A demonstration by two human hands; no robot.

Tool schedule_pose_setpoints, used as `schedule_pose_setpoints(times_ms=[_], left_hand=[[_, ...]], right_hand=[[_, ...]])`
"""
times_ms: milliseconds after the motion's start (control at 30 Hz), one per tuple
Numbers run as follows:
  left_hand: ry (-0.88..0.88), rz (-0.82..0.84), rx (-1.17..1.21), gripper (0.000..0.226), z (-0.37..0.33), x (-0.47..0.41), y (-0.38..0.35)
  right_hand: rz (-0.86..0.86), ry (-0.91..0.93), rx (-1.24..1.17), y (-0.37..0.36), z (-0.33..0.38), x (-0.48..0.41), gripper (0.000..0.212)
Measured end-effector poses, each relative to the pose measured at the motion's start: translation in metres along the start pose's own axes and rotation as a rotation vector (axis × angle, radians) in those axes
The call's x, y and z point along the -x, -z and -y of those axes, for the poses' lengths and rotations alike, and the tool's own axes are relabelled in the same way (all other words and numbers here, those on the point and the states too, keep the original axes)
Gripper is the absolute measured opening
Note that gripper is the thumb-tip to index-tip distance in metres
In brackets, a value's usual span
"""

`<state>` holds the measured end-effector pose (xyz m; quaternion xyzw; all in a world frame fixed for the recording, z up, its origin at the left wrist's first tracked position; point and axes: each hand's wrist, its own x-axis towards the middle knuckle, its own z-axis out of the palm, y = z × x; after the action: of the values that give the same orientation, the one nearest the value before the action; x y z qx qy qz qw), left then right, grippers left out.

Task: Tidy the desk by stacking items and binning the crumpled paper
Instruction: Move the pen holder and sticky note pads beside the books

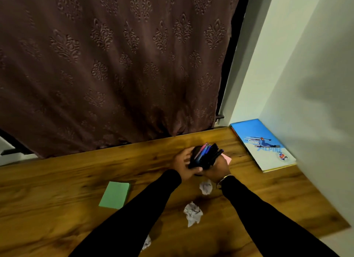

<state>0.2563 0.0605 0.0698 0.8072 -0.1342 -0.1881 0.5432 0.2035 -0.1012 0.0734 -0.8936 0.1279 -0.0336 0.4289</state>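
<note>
Head view shows both hands meeting over the far middle of the wooden tabletop [57, 184]. The left hand [183, 164] cups the side of a dark pouch [199, 157] that holds several pens [206, 151], their coloured barrels sticking out at the top. The right hand [218, 167] grips the same pouch from below and from the right, fingers closed on it. This two-handed hold probably keeps the pens bundled so none slide out while the pouch is handled. Blur hides whether the pouch rests on the tabletop or is lifted clear.

A pink note pad [227, 158] lies just behind the right hand, partly hidden. A green note pad [115, 195] lies flat to the left, well apart from the hands. A stack of books [262, 143] with a blue cover on top sits in the far right corner against the wall [287, 65], a likely base for further stacking.

Three crumpled papers remain on the tabletop:
- one [206, 187] just below the right wrist;
- one [192, 213] between the two forearms;
- one [146, 242] at the bottom, partly hidden by the left sleeve [134, 209].

No bin is visible. Judged from this layout, the binning step is not yet done, and the loose pads are not yet stacked.
</note>
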Motion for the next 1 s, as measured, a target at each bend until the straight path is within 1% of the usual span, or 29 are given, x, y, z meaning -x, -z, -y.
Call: schedule_pose_setpoints(times_ms=[33, 100, 200, 267, 333, 367, 500, 533, 600, 733, 867, 933, 1000], left_hand=[[-0.015, 0.001, 0.012, 0.087, -0.007, -0.001, -0.006], [-0.04, 0.019, 0.043, 0.084, -0.02, -0.004, -0.024], [-0.06, 0.081, 0.037, 0.081, -0.033, -0.008, -0.059], [-0.083, 0.098, 0.013, 0.077, -0.038, -0.012, -0.086], [-0.108, 0.098, 0.0, 0.074, -0.042, -0.015, -0.11], [-0.122, 0.101, -0.007, 0.073, -0.043, -0.017, -0.119], [-0.127, 0.181, -0.056, 0.077, -0.051, -0.025, -0.164], [-0.12, 0.197, -0.062, 0.078, -0.052, -0.026, -0.173], [-0.122, 0.233, -0.082, 0.079, -0.054, -0.03, -0.191], [-0.093, 0.293, -0.087, 0.079, -0.057, -0.04, -0.225], [-0.085, 0.313, -0.112, 0.079, -0.06, -0.047, -0.249], [-0.1, 0.328, -0.127, 0.077, -0.063, -0.049, -0.261], [-0.117, 0.345, -0.133, 0.076, -0.067, -0.05, -0.269]], right_hand=[[-0.03, 0.02, -0.038, 0.009, -0.004, 0.003, 0.071], [-0.094, -0.058, -0.097, 0.033, -0.02, 0.004, 0.068], [-0.158, -0.128, -0.138, 0.076, -0.026, 0.016, 0.077], [-0.206, -0.219, -0.167, 0.106, -0.043, 0.026, 0.072], [-0.264, -0.316, -0.144, 0.132, -0.07, 0.035, 0.066], [-0.285, -0.361, -0.127, 0.143, -0.084, 0.039, 0.067], [-0.39, -0.456, 0.027, 0.178, -0.134, 0.048, 0.088], [-0.417, -0.494, 0.026, 0.185, -0.146, 0.048, 0.093], [-0.477, -0.573, 0.004, 0.198, -0.167, 0.05, 0.098], [-0.551, -0.622, -0.034, 0.213, -0.196, 0.05, 0.098], [-0.562, -0.658, -0.088, 0.224, -0.223, 0.047, 0.097], [-0.604, -0.677, -0.135, 0.228, -0.232, 0.05, 0.091], [-0.651, -0.686, -0.161, 0.23, -0.236, 0.057, 0.081]])
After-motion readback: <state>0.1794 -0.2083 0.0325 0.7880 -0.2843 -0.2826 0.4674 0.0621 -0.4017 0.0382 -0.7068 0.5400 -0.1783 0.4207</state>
